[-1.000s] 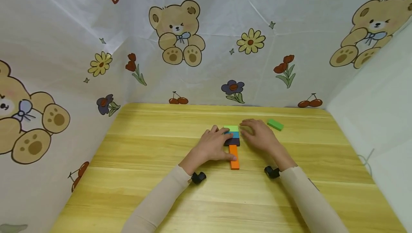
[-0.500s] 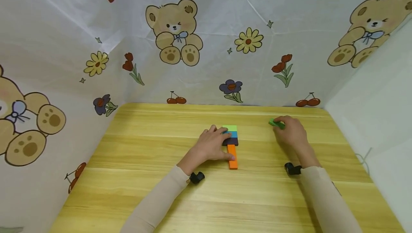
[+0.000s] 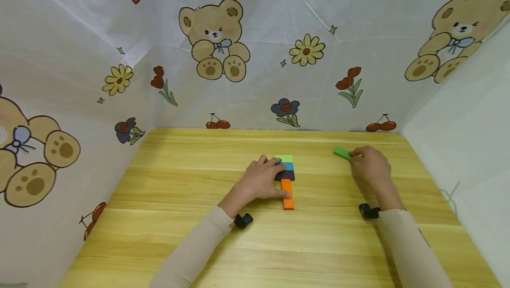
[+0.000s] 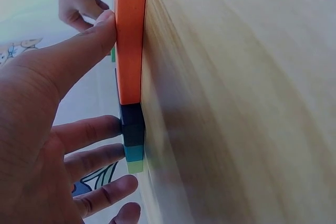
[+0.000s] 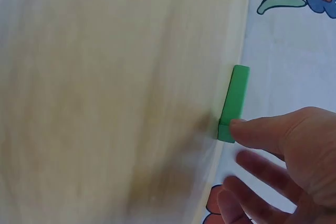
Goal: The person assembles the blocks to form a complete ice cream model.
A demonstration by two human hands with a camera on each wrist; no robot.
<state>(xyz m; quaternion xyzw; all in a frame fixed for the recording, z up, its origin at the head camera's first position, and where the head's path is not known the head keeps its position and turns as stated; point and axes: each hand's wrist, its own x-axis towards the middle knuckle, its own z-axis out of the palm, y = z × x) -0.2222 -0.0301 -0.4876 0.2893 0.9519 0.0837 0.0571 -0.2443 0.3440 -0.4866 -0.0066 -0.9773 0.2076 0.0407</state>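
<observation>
My left hand rests on a row of coloured blocks with its fingers spread. Its thumb touches the orange block, which lies lengthwise. Other fingertips touch the dark purple block and the blue block; a light green block lies at the far end. These three lie crosswise, side by side, forming a T-like shape with the orange one. To the right, my right hand pinches the near right end of a green block lying on the table; its index finger is mostly hidden in the right wrist view.
The wooden table ends at a white cloth backdrop printed with bears and flowers. A white wall stands to the right, with a thin cord beside the table edge. A black wrist camera sits below each hand.
My right hand has gone from beside the row of blocks to the green block on the right, first over it, then at its right end. The left hand stays on the row.
</observation>
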